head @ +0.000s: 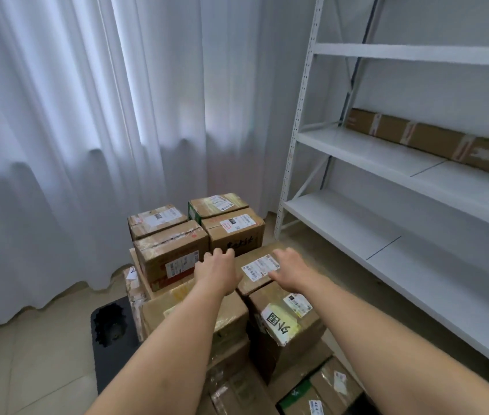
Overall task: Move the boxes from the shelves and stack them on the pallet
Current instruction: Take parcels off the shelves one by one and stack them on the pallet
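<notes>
A flat cardboard box with a white label lies on top of the stack of boxes on the black pallet. My left hand grips the box's left end, fingers curled over its far side. My right hand holds the right end, thumb on top beside the label and fingers over the edge. One long flat box lies on the middle shelf of the white rack at the right. The box's underside is hidden, so I cannot tell whether it rests fully on the stack.
White curtains hang behind and left of the pallet. The rack's lower shelves run close along the right side of the stack. Tiled floor shows to the left. More taped boxes sit at the near end of the stack.
</notes>
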